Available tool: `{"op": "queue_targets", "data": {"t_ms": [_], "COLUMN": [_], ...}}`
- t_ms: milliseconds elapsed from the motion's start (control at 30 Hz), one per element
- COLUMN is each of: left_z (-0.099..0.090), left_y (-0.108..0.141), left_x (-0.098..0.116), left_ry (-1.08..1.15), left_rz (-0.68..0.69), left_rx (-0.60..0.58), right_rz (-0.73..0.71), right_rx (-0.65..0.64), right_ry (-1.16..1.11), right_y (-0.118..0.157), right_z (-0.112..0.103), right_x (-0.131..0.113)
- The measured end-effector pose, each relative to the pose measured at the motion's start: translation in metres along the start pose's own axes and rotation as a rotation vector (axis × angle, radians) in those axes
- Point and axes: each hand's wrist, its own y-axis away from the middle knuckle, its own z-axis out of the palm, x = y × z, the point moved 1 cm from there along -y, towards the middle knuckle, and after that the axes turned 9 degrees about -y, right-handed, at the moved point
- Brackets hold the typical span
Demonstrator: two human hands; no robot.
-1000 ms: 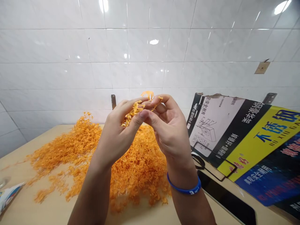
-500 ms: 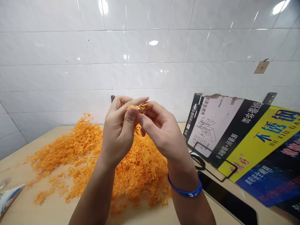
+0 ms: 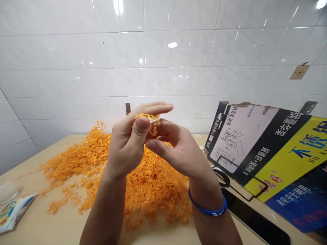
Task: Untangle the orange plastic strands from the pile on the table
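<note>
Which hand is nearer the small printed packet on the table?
The left hand is nearer the packet, which lies off to its left beyond the orange sprigs. The right hand is farther away, on the left hand's other side.

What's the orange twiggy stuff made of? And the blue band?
The orange tuft and the heap look like dried, branching plant sprigs: thin, matte and crinkly, though plastic can't be ruled out by looking. The blue band on the right wrist looks like smooth silicone rubber, because it hugs the wrist snugly.
</note>
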Motion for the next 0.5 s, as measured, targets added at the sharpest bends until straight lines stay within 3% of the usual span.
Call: {"op": "queue_targets", "data": {"t_ms": [233,333,500], "left_z": [0.000,0.002,0.010], "left_y": [0.002,0.002,0.001], "left_x": [-0.003,-0.006,-0.012], "left_ry": [0.102,0.098,0.046], "left_rz": [-0.114,-0.138,-0.094], "left_rx": [-0.179,-0.091,0.160], "right_rz": [-0.144,-0.220,-0.327], "right_rx": [-0.079,-0.069,-0.002], "right_ry": [0.189,0.265,0.327], "right_y": [0.000,-0.002,-0.004], "right_z": [-0.001,0.000,0.005], "right_x": [0.005,0.007,0.013]}}
